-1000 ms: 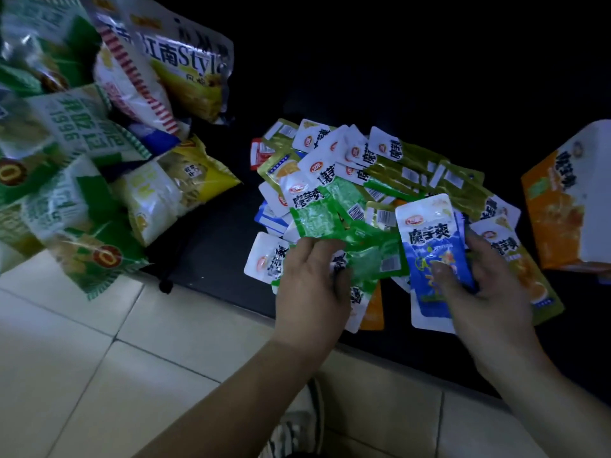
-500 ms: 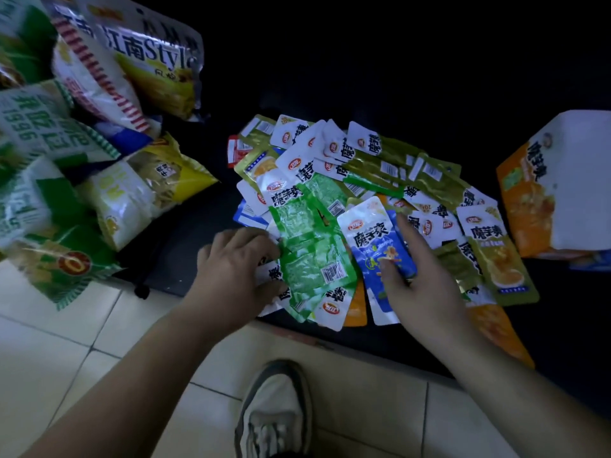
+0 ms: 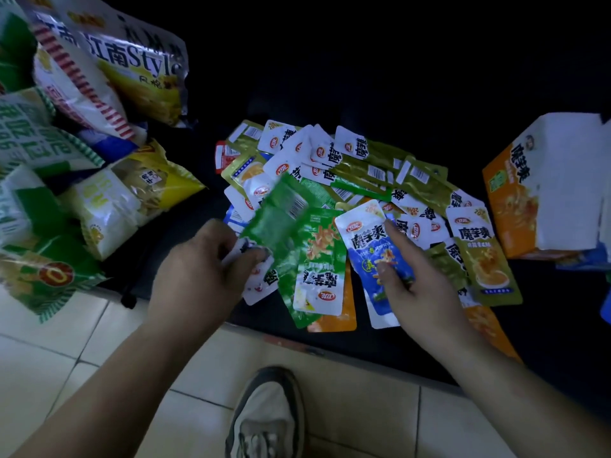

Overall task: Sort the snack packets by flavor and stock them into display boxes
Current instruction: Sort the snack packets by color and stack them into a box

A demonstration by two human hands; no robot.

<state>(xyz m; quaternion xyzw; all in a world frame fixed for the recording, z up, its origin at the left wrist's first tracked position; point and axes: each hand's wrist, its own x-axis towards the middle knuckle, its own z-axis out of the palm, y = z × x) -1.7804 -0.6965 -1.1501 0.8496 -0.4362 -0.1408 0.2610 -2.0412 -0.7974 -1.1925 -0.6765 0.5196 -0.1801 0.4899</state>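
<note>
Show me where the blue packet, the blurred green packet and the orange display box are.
blue packet (image 3: pixel 367 239): head view, on the black letters near its top.
green packet (image 3: pixel 277 219): head view, on its blurred green middle.
orange display box (image 3: pixel 512 206): head view, on its orange front face.

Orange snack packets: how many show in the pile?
2. One orange foil packet shows under the green packets at the pile's near edge; the other peeks out right of the right hand, by its wrist. More may be buried.

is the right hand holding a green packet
No, the right hand pinches a blue packet; the green packets are held by the left hand.
</note>
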